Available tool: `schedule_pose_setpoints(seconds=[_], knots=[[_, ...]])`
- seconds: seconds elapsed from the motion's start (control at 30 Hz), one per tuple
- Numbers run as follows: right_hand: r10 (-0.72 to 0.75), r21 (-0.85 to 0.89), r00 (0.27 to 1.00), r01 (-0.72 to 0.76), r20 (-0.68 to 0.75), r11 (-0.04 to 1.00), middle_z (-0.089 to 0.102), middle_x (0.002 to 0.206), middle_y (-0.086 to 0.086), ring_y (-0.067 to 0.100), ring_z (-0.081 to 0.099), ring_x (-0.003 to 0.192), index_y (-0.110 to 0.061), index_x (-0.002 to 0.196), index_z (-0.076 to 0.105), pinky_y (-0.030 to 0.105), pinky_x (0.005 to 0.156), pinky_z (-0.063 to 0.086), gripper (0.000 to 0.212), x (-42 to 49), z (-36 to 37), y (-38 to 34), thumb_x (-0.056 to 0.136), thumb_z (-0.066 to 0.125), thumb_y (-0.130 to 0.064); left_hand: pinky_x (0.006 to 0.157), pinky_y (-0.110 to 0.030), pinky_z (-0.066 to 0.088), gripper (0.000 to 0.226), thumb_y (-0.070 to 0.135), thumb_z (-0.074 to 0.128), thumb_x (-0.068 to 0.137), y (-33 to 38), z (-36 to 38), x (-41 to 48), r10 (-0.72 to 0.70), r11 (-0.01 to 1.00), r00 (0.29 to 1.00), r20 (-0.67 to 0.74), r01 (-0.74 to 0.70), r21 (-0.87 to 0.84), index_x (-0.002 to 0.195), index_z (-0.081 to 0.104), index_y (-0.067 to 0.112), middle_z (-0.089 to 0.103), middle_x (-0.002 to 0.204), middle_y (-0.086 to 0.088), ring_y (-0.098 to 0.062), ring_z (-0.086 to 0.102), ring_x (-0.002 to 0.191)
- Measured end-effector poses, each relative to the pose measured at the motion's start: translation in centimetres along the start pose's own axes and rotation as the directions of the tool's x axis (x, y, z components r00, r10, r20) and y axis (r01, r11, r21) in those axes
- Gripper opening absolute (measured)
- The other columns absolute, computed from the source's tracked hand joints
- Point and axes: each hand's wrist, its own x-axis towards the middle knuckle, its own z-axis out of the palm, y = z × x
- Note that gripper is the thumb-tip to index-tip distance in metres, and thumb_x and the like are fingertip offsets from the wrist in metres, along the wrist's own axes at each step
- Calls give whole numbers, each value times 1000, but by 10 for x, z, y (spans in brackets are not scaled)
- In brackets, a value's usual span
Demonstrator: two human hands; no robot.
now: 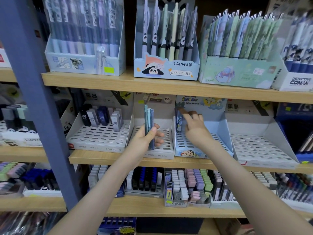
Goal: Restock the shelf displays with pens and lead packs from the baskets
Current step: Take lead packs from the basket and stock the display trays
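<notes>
My left hand (pixel 149 138) grips a small stack of slim blue and teal lead packs (pixel 149 122), held upright in front of a white slotted display tray (pixel 166 146). My right hand (pixel 194 126) reaches into the cartoon-printed slotted tray (pixel 218 131) to the right. Its fingertips touch a blue lead pack (pixel 179 120) standing upright at the tray's back left corner. The rest of that tray's slots hold nothing.
A tray (pixel 100 133) at the left holds several HB 0.7 lead cases at its back. At the right stands a slotted white tray (pixel 259 146). Pen display boxes (pixel 166 68) fill the shelf above, and eraser and lead boxes (pixel 188 185) the shelf below. A blue upright post (pixel 40 106) stands at the left.
</notes>
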Motion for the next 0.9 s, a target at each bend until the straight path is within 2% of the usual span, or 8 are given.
schedule_pose_setpoints(seconds=[0.1,0.17,0.23,0.33,0.43,0.63,0.8,0.9], knots=[[-2,-3,1000,2,-6,1000,28,142,7,25,20,129,-31,151,16,36,103,33,72,-2,-2,-1,91,37,2,71,-25,52,16,19,40,102,1,1,-1,-2,1000,1000,10,3,-19,108,53,14,67,87,-3,-10,64,71],[-68,25,988,72,-140,997,34,138,9,26,24,127,-22,149,24,33,99,31,58,-8,-5,-5,95,42,-7,72,-26,53,17,19,40,102,2,1,-3,-11,998,999,45,14,-67,108,54,12,67,86,-3,-11,64,70],[-103,196,956,160,-273,967,47,121,10,24,37,117,-10,135,44,25,86,32,40,-19,-9,-18,97,49,-20,72,-27,54,19,20,41,101,5,2,-6,-26,995,992,123,38,-96,108,56,11,68,85,-2,-12,65,71],[-98,559,991,133,-92,819,60,91,3,12,55,80,-8,105,62,16,65,40,28,-40,-20,-46,92,59,-33,71,-26,55,20,21,41,100,8,9,-10,-75,993,964,254,94,-67,107,57,11,69,83,0,-11,64,70],[-87,745,991,-17,100,666,52,59,3,16,48,47,-3,81,55,22,50,42,31,-52,-24,-57,89,64,-31,68,-24,52,20,16,37,102,9,17,-13,-81,996,943,324,90,-15,104,57,10,65,85,-3,-9,63,70],[44,814,998,-61,43,577,56,62,-2,6,53,56,-3,85,64,17,57,45,27,-49,-35,-44,88,65,-29,75,-23,55,24,14,41,101,11,15,-12,-93,995,949,302,102,-13,115,57,3,70,95,-6,-12,68,80],[208,873,978,-89,-14,480,58,57,2,17,55,54,-12,81,61,27,57,50,19,-40,-41,-28,89,65,-28,81,-25,56,18,17,45,100,8,16,-12,-119,992,954,276,103,70,114,56,11,70,103,-8,-14,69,89],[353,891,932,-91,-80,444,62,59,5,21,63,58,-13,81,52,35,69,56,22,-32,-40,-12,92,62,-29,79,-25,56,16,16,43,101,5,12,-10,-66,995,980,186,50,88,110,55,12,68,101,-8,-13,69,86]])
